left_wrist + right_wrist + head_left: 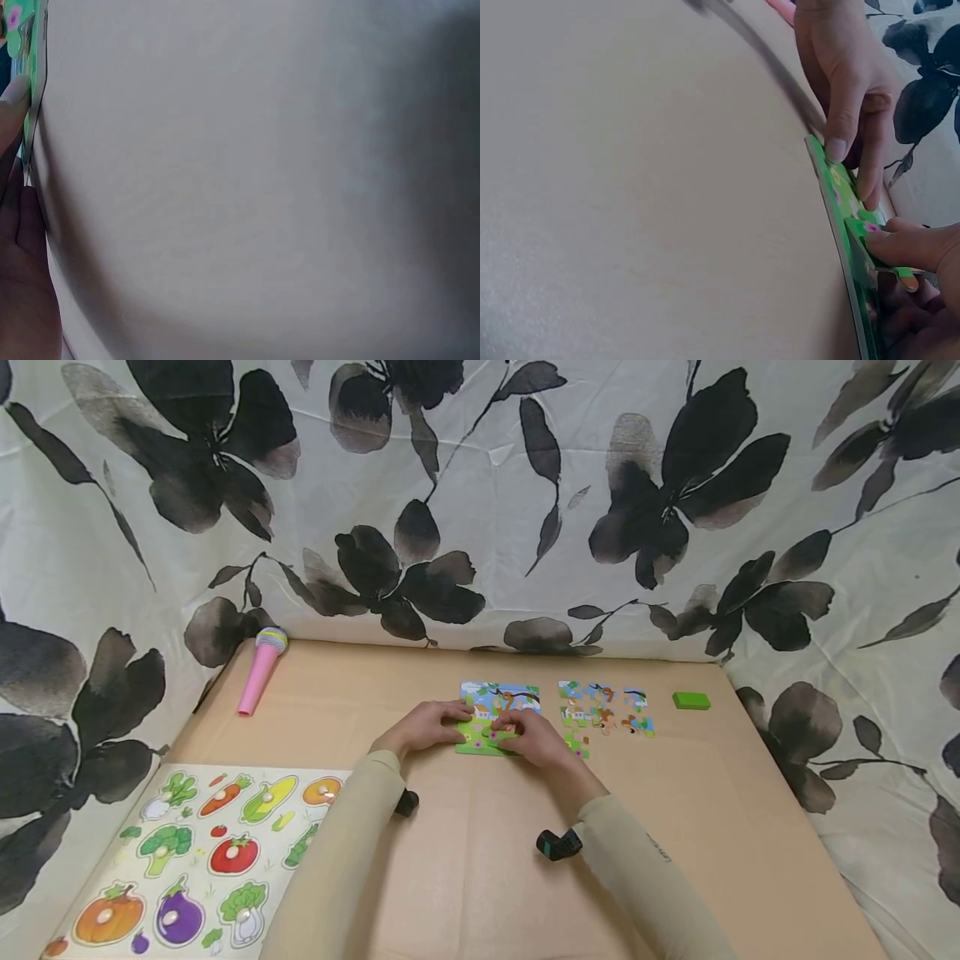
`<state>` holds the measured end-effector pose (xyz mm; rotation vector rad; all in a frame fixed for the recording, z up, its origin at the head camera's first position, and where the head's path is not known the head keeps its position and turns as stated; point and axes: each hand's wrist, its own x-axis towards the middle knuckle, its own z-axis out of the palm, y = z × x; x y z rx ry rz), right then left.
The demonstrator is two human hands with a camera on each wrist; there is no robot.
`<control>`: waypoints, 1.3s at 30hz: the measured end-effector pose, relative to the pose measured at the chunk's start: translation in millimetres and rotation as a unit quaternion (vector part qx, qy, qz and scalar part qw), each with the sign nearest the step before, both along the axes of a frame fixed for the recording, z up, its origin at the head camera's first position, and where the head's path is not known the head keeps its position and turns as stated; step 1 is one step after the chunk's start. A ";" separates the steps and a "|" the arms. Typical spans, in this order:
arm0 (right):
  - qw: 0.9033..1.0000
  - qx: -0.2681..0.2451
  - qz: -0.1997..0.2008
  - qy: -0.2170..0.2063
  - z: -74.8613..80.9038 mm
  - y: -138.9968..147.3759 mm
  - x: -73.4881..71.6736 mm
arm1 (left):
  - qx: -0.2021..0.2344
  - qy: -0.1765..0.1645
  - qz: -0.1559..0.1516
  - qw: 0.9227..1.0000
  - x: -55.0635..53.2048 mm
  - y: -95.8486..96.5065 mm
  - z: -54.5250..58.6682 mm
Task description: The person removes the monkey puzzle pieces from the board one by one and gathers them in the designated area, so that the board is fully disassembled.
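Observation:
A small picture puzzle board [480, 747], green along the bottom with blue sky above, lies toward the back of the table. At its left side my left hand [423, 727] presses, thumb on the near corner and fingers reaching over the surface, as the right wrist view shows. My right hand [546, 745] pinches a green puzzle piece [859, 234] with a pink flower between thumb and fingers. That piece is tilted, close over the board's lower part. In the left wrist view, only the left thumb [16, 97] and part of the hand show beside the board's edge.
Several loose puzzle pieces [576, 714] lie in rough rows right of the board, with a green block [691, 701] beyond them. A pink toy microphone [262, 672] lies back left. The vegetable knob-puzzle board [123, 866] covers the front left. Floral cloth [495, 485] hangs behind.

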<state>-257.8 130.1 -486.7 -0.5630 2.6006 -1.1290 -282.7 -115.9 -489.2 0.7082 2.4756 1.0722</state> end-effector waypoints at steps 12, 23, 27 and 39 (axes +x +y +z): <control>0.990 -0.100 -0.064 -0.073 3.4 11.4 -2.3 | -0.003 0.004 0.004 1.000 -2.1 -2.1 1.0; 0.975 -0.149 -0.140 -0.084 7.5 82.2 15.5 | 0.000 -0.007 0.008 1.000 -0.2 -1.0 -0.8; 0.973 -0.128 -0.170 -0.087 1.5 119.3 28.5 | -0.003 0.005 0.005 1.000 -0.8 -0.4 -2.5; 0.971 -0.054 -0.221 -0.071 -2.1 178.6 46.2 | -0.005 0.002 0.006 1.000 -0.6 1.5 -1.7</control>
